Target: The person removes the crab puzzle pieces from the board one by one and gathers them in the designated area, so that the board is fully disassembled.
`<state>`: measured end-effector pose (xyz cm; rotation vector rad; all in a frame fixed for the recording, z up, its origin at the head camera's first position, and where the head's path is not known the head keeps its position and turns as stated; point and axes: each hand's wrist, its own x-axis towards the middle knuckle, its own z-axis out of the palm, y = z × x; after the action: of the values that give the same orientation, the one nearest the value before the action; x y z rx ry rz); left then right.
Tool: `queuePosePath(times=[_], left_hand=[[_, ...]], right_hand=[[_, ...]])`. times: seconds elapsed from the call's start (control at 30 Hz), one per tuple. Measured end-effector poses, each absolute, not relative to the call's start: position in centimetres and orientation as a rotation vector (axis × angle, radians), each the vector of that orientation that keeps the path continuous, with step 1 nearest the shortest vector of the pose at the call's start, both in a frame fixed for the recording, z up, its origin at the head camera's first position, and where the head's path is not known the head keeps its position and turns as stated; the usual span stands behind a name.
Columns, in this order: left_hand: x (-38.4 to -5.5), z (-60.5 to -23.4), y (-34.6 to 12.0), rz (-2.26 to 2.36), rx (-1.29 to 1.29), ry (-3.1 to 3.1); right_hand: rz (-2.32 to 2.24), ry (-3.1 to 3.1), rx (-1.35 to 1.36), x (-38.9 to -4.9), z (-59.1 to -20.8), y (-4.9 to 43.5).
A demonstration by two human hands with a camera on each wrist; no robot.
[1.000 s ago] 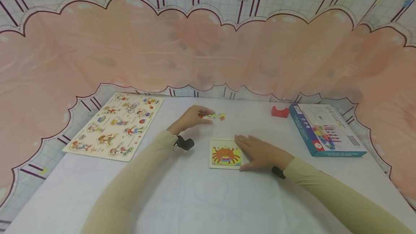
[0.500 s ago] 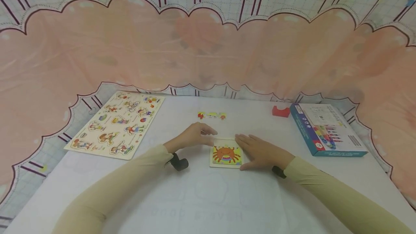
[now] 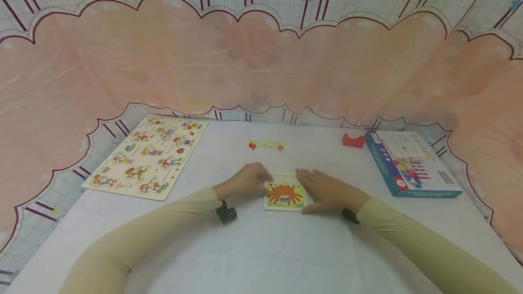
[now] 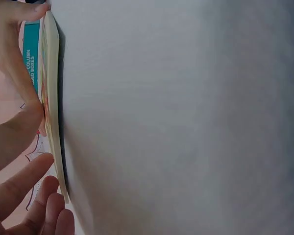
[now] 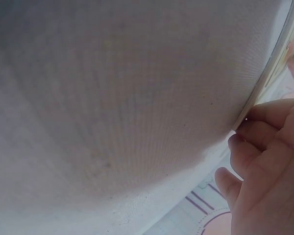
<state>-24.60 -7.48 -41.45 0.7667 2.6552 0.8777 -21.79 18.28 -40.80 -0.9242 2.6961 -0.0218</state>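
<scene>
We are holding our left hand (image 3: 247, 180) with its knuckles raised and its fingers (image 4: 27, 178) loosely bent, pointing toward our right hand (image 3: 327, 193). We are resting the right hand low, near the left one but apart from it; its fingers are lying close together, while its thumb (image 3: 312, 208) is standing away from them on the side nearer us. Behind the left hand, our sleeved left forearm (image 3: 171, 217) is running back and outward; behind the right hand, our sleeved right forearm (image 3: 408, 228) is slanting back rightward.
</scene>
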Motion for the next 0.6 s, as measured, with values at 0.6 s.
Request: queuePosePath(times=[0.6], left_hand=[[-23.81,-41.08,-7.07,0.789,0.803,2.685]], right_hand=[[-0.023,2.703,-0.898,-21.51,-40.74,18.2]])
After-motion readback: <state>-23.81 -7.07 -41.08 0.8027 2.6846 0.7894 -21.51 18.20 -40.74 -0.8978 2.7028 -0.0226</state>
